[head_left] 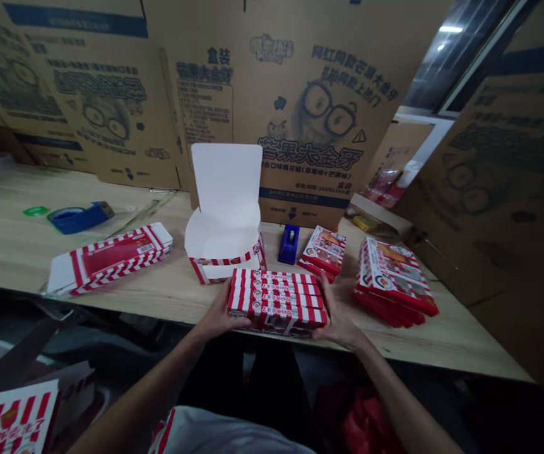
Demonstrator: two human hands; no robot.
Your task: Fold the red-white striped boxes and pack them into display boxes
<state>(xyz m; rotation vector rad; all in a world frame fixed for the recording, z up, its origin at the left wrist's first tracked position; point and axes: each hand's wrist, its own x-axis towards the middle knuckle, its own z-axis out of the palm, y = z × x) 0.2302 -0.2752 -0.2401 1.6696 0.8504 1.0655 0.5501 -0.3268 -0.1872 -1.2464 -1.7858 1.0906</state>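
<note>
Between my two hands is a row of several red-and-white striped boxes [276, 299], packed side by side at the table's front edge. My left hand [219, 314] grips the left end of the row, thumb along the front. On the right end my right hand [336, 321] presses in the same way. Just behind stands an open display box [224, 233], its white lid upright and its front cut low. To the right lie a small stack of red-and-white boxes [326, 249] and a larger stack [395, 277].
A blue tape dispenser [289, 244] stands behind the row. Flat folded striped cartons [113, 255] lie at left, near a larger blue tape dispenser [80, 217] and a green ring [35, 211]. Tall printed cardboard boxes [281, 107] wall off the table's back.
</note>
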